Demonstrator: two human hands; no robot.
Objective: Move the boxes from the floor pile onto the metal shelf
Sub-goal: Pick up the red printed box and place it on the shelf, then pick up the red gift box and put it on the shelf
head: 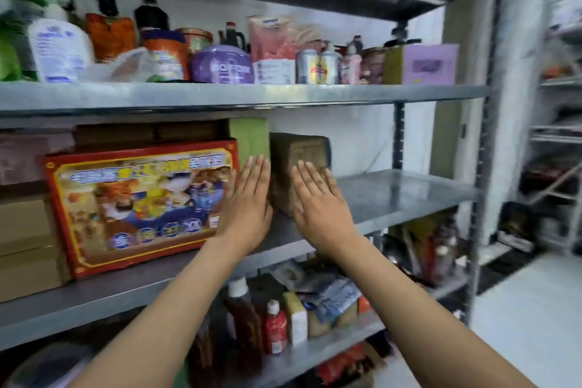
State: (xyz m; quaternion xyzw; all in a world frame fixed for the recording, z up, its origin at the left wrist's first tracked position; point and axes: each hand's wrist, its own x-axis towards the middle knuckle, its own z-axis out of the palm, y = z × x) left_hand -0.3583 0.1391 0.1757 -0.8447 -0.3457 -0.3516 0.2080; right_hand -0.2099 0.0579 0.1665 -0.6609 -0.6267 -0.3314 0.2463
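Note:
A small brown cardboard box (297, 156) stands on the middle level of the metal shelf (403, 189), just right of a green box (250, 138). My right hand (318, 201) lies flat against the brown box's front with straight fingers. My left hand (252, 198) is flat too, fingers straight, at the box's left edge, between it and a large red printed box (141, 205). Plain brown cartons (25, 246) fill the shelf's left end. The floor pile is out of view.
The upper level holds bottles, tubs, cans and a purple box (431, 64). The lower level carries sauce bottles (245, 321) and packets. Bare shelf surface lies right of the brown box. A second rack (557, 135) stands at the far right across white floor.

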